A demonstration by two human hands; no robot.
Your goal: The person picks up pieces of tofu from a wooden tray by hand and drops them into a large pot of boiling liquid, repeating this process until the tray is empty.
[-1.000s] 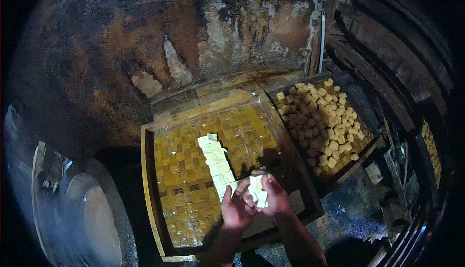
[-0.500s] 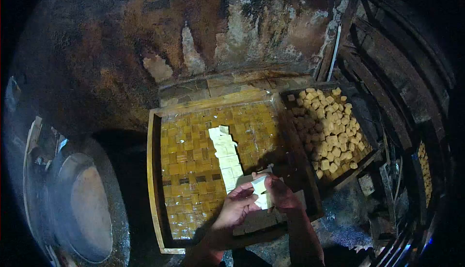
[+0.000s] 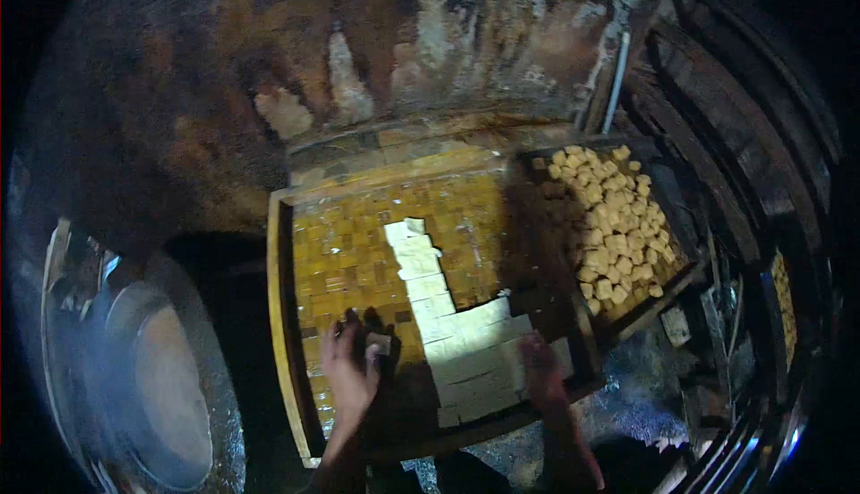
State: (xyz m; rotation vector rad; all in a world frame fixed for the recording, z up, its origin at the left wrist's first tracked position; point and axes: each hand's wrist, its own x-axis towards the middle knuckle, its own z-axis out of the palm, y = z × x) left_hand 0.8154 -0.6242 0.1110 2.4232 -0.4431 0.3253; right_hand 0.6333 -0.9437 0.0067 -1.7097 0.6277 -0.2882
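On the left side of a woven bamboo tray, my left hand point(image 3: 349, 370) has its thumb and fingers around a small pale piece of tofu point(image 3: 380, 343). My right hand point(image 3: 543, 370) is in shadow at the right end of the laid-out white tofu point(image 3: 470, 361); its fingers are too dark and blurred to read. The tofu pieces lie edge to edge, forming a narrow column toward the back and a wider block at the front. Beneath them is the wood-framed bamboo tray point(image 3: 279, 315).
A second tray point(image 3: 647, 317) on the right holds many browned tofu cubes point(image 3: 618, 225). To the left is a large round pan point(image 3: 166, 386) with pale contents. A stained wall point(image 3: 358, 55) rises behind the trays. Wooden beams point(image 3: 708, 127) stand at the right.
My hands were together over the front of the tray, holding white tofu. They have since parted, left hand moving left and right hand slightly right, uncovering the front block of tofu.
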